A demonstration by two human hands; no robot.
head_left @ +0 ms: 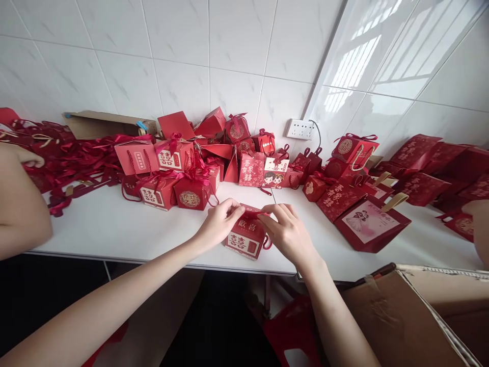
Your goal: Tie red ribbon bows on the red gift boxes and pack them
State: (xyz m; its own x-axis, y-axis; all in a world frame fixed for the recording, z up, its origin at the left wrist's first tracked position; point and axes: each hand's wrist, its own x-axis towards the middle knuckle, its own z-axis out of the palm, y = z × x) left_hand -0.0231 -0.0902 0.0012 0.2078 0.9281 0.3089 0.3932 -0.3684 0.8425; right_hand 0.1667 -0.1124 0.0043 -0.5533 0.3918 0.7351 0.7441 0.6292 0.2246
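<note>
The wall socket (300, 129) serves as the reference point, with sides as the person sees them. The small box (242, 245) is red with a pale printed label; it is on the white table (179, 237), nearer the person than the socket and somewhat to its left. The left hand (219, 220) is closed in a pinch, thumb against fingers, on the ribbon (250, 215) across the top of that box. The right hand (288, 232) is likewise pinching the ribbon, at its opposite end; a cord handle (267, 243) shows just beneath it.

Left of the socket, a pile of red boxes (191, 192) is stacked in uneven layers. Farther left lie a brown carton (110, 126) and a tangle of dark red ribbons (86, 165). A co-worker's arm (23, 204) enters at the far left; what its hand holds cannot be told.

Right of the socket and nearer the person, a large box (372, 224) bears a picture of a couple. Below and right of the socket are a cardboard box (397, 311) and, more directly beneath, a red stool (292, 331)
</note>
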